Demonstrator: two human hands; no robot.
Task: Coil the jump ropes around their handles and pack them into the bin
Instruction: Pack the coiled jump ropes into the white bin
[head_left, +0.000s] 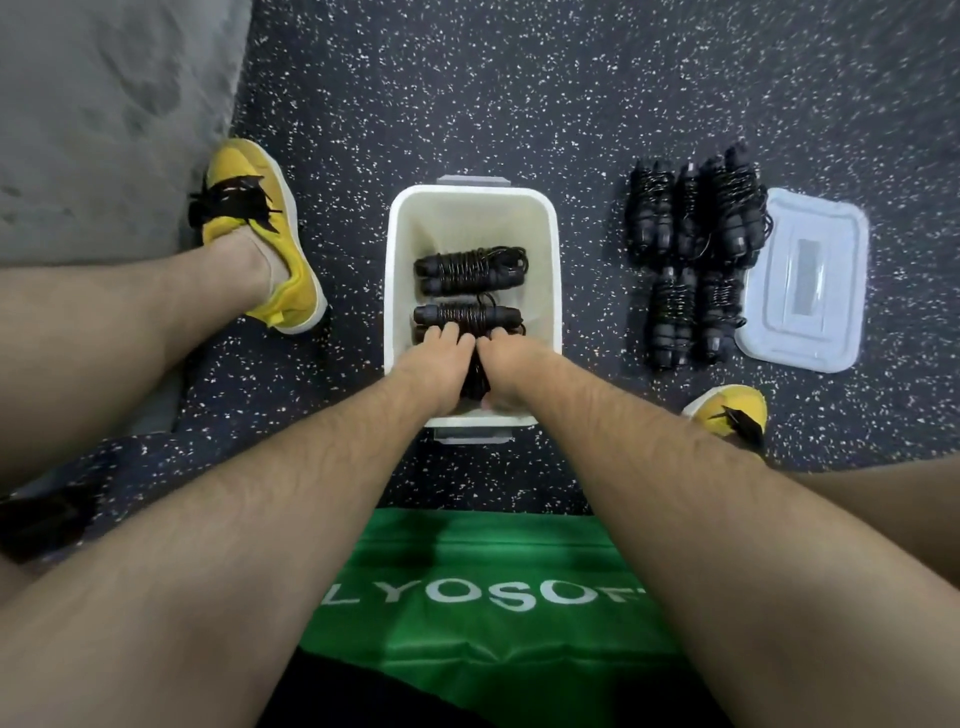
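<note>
Your left hand (439, 364) and right hand (509, 366) together clasped a black jump rope (475, 376), wound tight round its handles, low inside the white bin (396, 270). Beyond it lay two coiled ropes (470, 270), with more bundles (691, 244) on the floor (519, 104) to the right.

Speckled floor (467, 78); yellow shoe (260, 234) w/ black laces at 10 o'clock, 2nd shoe (727, 408) at 4; grey mat (104, 104) at 11; green pad (467, 551) at 6; clear lid (805, 275) at 3.
</note>
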